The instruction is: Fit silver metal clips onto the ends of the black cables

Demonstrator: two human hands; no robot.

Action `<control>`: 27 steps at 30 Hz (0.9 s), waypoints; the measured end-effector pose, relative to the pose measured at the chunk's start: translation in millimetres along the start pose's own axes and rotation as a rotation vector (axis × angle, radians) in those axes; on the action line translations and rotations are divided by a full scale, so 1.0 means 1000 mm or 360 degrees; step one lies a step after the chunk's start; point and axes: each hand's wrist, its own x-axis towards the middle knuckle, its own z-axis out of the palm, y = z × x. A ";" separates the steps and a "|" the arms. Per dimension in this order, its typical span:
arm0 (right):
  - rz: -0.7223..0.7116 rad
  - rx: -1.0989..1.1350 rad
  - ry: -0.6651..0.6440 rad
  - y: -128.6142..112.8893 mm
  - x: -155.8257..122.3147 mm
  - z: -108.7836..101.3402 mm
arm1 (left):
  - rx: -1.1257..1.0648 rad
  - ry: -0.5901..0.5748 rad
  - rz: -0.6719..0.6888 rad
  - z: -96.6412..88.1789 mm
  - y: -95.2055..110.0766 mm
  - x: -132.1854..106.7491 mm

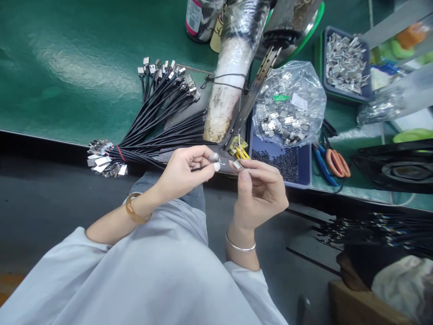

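Observation:
My left hand point(184, 174) is closed in a pinch on the end of a thin black cable point(203, 168), just below the table edge. My right hand point(259, 187) pinches a small metal shell point(237, 165) right beside that cable end; the two fingertips nearly touch. A fanned bundle of black cables with metal connector ends point(158, 122) lies on the green table to the left of my hands, tied with a red band. A press-like tool wrapped in plastic point(230, 76) stands just above my hands.
A clear bag of metal shells point(289, 106) rests over a blue tray point(304, 164) holding small dark parts. Another blue tray of metal shells point(343, 63) sits behind. Orange-handled and blue-handled pliers point(329, 160) lie at the right. More finished cables point(379, 228) hang lower right.

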 end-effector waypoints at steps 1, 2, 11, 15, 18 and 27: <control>-0.0018 -0.0016 -0.0005 0.000 0.000 0.000 | 0.0007 -0.0005 -0.0002 0.000 0.000 0.000; -0.0034 -0.0023 -0.0025 -0.001 0.000 0.001 | 0.0015 -0.0006 -0.0006 0.000 0.001 0.000; 0.0338 0.0347 -0.0184 -0.005 0.007 0.001 | 0.0074 -0.0263 -0.0083 -0.007 0.001 -0.003; 0.0032 0.0160 0.0112 -0.005 0.004 0.003 | 0.0013 -0.0035 -0.0079 -0.006 -0.001 -0.003; -0.0152 0.0097 0.0030 -0.001 -0.003 0.004 | 0.0009 -0.0035 -0.0101 -0.004 -0.002 -0.003; -0.0405 -0.0287 -0.0172 0.000 -0.012 0.003 | -0.0040 -0.0016 -0.0015 -0.002 -0.001 -0.002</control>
